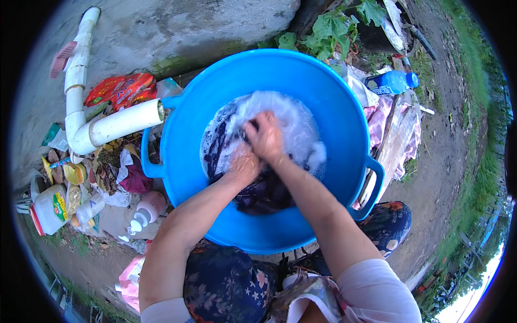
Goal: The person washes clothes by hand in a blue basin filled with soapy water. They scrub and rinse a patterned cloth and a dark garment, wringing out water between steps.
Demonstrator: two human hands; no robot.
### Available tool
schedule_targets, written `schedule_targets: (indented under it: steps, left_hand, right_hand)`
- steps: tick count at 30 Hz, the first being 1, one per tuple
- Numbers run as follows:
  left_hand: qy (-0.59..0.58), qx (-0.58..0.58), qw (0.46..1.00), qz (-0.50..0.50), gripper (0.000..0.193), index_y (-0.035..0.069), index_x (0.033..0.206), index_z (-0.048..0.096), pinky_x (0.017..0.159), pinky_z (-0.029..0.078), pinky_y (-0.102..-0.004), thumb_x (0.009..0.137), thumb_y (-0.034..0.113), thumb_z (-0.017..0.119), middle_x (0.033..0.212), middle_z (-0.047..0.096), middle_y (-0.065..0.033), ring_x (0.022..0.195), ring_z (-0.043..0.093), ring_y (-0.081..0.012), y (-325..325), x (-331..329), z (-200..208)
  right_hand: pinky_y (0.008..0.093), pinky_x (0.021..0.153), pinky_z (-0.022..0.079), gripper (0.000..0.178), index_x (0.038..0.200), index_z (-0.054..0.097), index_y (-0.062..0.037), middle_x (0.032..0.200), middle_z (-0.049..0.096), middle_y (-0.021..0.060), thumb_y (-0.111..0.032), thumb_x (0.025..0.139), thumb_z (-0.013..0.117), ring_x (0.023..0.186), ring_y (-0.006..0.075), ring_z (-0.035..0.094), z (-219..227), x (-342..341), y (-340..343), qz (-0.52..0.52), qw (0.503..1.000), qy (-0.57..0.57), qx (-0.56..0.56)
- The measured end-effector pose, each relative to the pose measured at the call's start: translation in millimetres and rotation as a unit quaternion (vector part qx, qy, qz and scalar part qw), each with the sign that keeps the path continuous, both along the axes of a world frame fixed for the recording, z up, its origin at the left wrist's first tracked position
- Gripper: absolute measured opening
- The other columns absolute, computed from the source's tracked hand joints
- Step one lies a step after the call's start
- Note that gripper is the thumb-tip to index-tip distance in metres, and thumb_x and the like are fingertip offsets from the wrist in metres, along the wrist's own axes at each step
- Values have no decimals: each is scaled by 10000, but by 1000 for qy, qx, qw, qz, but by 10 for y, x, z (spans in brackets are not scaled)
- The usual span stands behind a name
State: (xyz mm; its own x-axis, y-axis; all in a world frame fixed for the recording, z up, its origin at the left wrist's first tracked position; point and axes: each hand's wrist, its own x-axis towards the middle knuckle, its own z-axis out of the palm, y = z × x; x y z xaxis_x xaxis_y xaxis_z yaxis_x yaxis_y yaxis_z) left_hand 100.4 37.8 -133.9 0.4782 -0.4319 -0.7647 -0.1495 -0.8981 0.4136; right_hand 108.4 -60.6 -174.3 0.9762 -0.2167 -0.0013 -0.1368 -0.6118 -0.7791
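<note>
A large blue plastic tub point(339, 177) stands between my knees with foamy water point(293, 116) in its bottom. Dark wet cloth point(264, 196) lies soaked in the water, part of it bunched at the left under the suds. My right hand point(266, 140) is over the middle of the tub with its fingers curled, and a dark bit of the cloth shows between thumb and fingers. The fingertips are smeared by motion. Just below and to the left, my left hand point(246, 164) presses against it, its fingers hidden by foam and the right hand.
A white drainpipe point(121, 126) ends at the tub's left rim. A pink bottle point(148, 210), a white jug point(49, 210) and litter lie at the left. To the right are a blue bottle point(390, 82) and wooden boards point(395, 134). A concrete wall point(204, 29) rises behind.
</note>
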Motion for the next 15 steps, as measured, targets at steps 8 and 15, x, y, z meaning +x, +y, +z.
schedule_targets:
  steps: [8, 15]
  left_hand:
    - [-142, 33, 988, -45, 707, 85, 1435, 236, 1120, 190, -443, 877, 436, 491, 1473, 242, -188, 1357, 243, -345, 137, -124, -190]
    - [79, 13, 997, 23, 531, 48, 1358, 339, 1031, 333, -473, 911, 318, 439, 1469, 221, -204, 1299, 317, -387, 84, 118, -94]
  right_hand:
    - [404, 734, 452, 167, 686, 588, -105, 824, 612, 139, -200, 726, 719, 832, 332, 573, 243, -344, -161, 56, 989, -125, -53]
    - [419, 608, 473, 178, 859, 585, -45, 739, 612, 164, -210, 829, 647, 662, 333, 596, -98, 41, 91, 1, 997, -44, -64]
